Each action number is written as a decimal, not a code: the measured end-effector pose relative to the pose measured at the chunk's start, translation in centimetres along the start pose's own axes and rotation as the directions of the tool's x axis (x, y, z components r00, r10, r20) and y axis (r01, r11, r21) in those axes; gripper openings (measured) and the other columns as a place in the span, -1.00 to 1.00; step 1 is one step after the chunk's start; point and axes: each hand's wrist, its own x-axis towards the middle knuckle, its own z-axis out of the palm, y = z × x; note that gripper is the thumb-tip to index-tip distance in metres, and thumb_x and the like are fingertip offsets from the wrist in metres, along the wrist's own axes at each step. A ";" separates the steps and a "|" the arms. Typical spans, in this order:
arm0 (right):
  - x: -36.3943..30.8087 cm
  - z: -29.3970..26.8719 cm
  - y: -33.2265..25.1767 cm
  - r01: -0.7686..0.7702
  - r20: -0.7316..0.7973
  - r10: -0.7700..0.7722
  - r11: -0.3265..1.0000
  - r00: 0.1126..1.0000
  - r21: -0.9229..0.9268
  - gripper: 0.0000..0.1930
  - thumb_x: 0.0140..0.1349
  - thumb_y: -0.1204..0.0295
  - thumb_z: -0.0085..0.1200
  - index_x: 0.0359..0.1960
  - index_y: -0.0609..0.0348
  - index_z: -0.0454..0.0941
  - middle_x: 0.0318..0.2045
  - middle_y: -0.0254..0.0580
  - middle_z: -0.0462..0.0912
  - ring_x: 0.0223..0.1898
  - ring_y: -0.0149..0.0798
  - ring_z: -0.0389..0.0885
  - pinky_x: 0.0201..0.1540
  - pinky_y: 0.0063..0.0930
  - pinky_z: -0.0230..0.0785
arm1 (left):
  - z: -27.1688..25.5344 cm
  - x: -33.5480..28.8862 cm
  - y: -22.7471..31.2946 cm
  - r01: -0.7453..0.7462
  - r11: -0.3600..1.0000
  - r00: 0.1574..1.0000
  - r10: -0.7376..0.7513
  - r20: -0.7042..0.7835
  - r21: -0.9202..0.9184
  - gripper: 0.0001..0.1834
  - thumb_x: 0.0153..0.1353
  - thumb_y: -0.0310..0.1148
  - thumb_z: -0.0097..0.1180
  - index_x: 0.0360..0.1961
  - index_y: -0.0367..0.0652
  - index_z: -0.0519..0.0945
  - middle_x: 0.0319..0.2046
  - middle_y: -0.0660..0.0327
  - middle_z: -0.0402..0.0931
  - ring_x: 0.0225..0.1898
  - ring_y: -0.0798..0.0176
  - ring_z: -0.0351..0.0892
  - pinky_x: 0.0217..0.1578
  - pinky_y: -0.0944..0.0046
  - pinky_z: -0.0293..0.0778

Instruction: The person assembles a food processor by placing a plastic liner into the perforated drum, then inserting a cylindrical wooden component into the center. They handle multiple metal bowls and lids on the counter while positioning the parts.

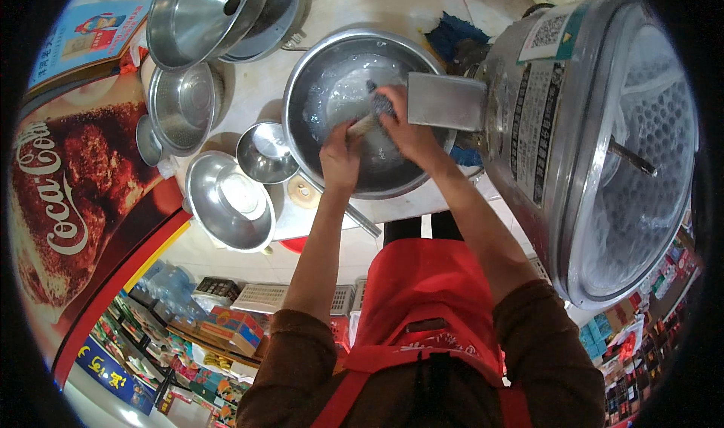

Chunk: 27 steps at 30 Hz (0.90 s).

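Note:
Both my hands are over a large steel basin, which holds cloudy, sudsy water. My left hand is closed around the lower end of a pale, stick-like thing. My right hand is closed on a dark grey, mesh-like scouring pad, pressed to the upper part of that stick. A small dark tip shows just beyond the pad. The fingers partly hide the stick, so its exact kind cannot be told.
A large steel machine with a square metal chute overhangs the basin's right side. Left stand a perforated bowl, small bowl, wide bowl and large steel pan. Dark blue cloth lies behind.

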 end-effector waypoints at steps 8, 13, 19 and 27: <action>-0.5 4.8 3.0 0.041 0.001 -0.043 0.961 0.999 -0.274 -0.53 0.00 0.68 0.12 0.02 0.11 0.48 -0.10 0.07 0.50 0.00 0.18 0.42 0.07 0.00 0.25 | -2.5 -0.8 -0.4 -0.037 0.970 0.998 0.025 0.055 0.241 -0.76 0.19 -0.55 0.01 -0.10 -0.22 0.55 -0.26 -0.10 0.56 -0.18 -0.24 0.55 -0.20 -0.14 0.47; -0.3 4.0 2.0 -0.063 -0.120 0.048 0.990 0.992 -0.127 -0.55 0.03 0.68 0.09 0.03 0.12 0.47 -0.10 0.07 0.52 0.02 0.20 0.43 0.08 0.03 0.26 | -2.3 -0.6 -0.4 -0.021 0.973 0.999 0.010 0.050 0.230 -0.74 0.17 -0.56 0.00 -0.10 -0.21 0.55 -0.26 -0.08 0.56 -0.18 -0.23 0.55 -0.20 -0.12 0.48; -0.4 2.6 -3.5 0.071 0.073 -0.065 0.993 0.995 -0.089 -0.57 0.05 0.65 0.10 0.02 0.13 0.47 -0.06 0.06 0.50 0.05 0.18 0.45 0.14 0.02 0.25 | -1.5 0.0 0.2 -0.076 0.956 0.997 0.065 0.049 0.282 -0.74 0.11 -0.56 0.02 -0.15 -0.20 0.56 -0.28 -0.06 0.57 -0.19 -0.21 0.56 -0.19 -0.11 0.48; 0.8 3.2 6.7 0.106 -0.094 -0.148 0.928 0.984 -0.357 -0.52 -0.06 0.70 0.11 -0.02 0.09 0.49 -0.12 0.00 0.48 -0.01 0.13 0.39 0.08 -0.03 0.25 | -1.4 1.1 2.3 -0.047 0.924 0.990 -0.008 0.144 0.378 -0.68 0.11 -0.55 0.10 -0.06 -0.22 0.56 -0.15 -0.05 0.58 -0.18 -0.22 0.61 -0.16 -0.07 0.54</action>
